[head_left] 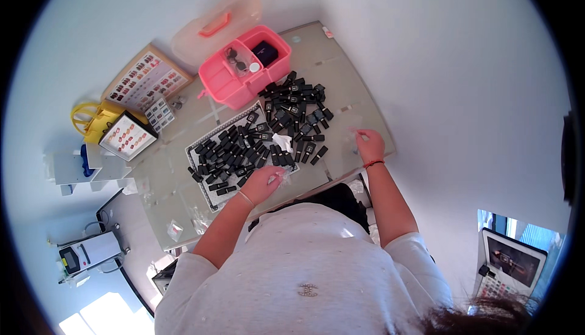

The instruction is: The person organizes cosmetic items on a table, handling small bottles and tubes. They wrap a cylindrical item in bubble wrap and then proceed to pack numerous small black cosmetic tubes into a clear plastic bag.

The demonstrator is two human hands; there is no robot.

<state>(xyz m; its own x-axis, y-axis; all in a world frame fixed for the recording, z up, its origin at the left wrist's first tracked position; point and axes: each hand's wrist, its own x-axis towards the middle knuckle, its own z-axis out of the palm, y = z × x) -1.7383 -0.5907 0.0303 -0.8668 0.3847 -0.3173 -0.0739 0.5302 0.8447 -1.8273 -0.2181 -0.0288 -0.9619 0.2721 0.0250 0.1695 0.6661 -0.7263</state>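
My left hand [261, 185], a thin band at its wrist, is over the front edge of the tray [212, 201]. Its fingers are closed on a crumpled bit of clear plastic wrap [285, 179], right beside the small black nail polish bottles [236, 158]. Many of these bottles lie loosely on the tray, and more are heaped on the table behind it. My right hand [370, 147], with a red bracelet, is near the table's right edge, apart from the bottles. Its fingertips are pinched; something faint and see-through shows at them. A white crumpled tissue [282, 142] rests among the bottles.
A pink storage box [218, 86] with its clear lid raised stands at the back of the glass-topped table [350, 79]. Colour sample boards [149, 79] and a yellow bag [97, 123] are at left. Clear scraps [175, 230] lie near the front left edge. A wall rises at right.
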